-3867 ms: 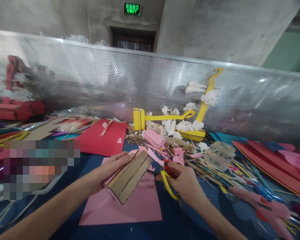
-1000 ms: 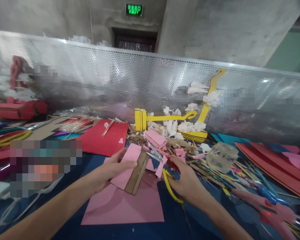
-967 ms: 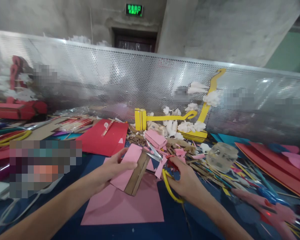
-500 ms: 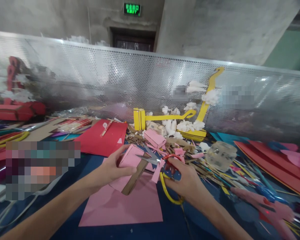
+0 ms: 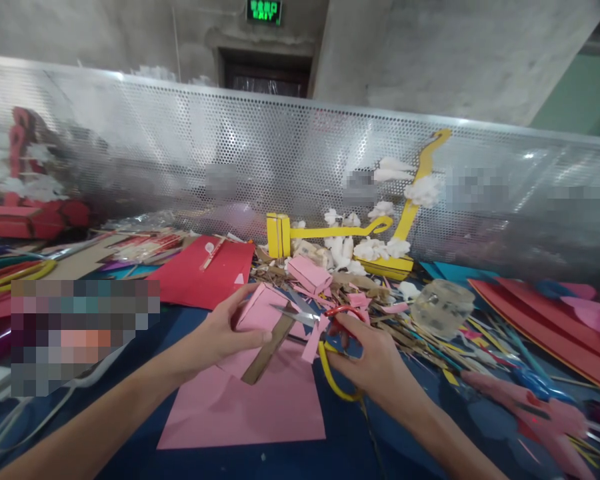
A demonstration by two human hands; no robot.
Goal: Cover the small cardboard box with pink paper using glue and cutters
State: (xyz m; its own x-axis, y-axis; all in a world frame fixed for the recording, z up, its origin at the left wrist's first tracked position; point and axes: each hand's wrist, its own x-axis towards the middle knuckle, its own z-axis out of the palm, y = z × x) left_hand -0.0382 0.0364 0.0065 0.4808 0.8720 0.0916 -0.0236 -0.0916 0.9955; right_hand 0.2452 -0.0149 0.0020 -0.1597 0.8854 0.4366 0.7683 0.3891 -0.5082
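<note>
Left grip (image 5: pixel 225 335) is closed on pink-covered cardboard (image 5: pixel 263 315), its thumb across the face; right grip (image 5: pixel 370 352) is curled through the handles of scissors (image 5: pixel 306 319), blades parted over the cardboard. A pink strip (image 5: pixel 311 348) hangs just beside the right grip. Below the left grip, a pink sheet (image 5: pixel 260 419) lies on the bench (image 5: pixel 347 437).
</note>
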